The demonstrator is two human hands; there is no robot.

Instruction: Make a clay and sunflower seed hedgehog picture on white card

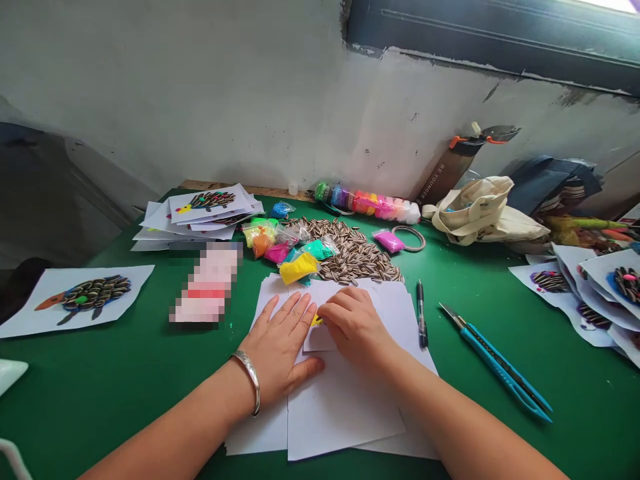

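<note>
My left hand [283,340] lies flat with fingers stretched out on white paper sheets [340,420], a silver bangle round its wrist. My right hand [357,327] is closed, its thumb and fingers pressed together at a small patch of yellow clay [317,321]. That patch is on a small white paper [317,343] between my hands, partly covered by the fingers. Whatever the right fingertips pinch is hidden. Just beyond the hands are a bag of yellow clay [299,268] and a heap of striped sunflower seeds [360,253].
Right of the sheets lie a black pen [422,313] and a blue craft knife [500,363], blade exposed. Seed-decorated pictures [205,203] are stacked at the back left; more pictures [595,293] lie right. A turtle picture [85,300] lies left. A cloth bag [485,210] stands near the wall.
</note>
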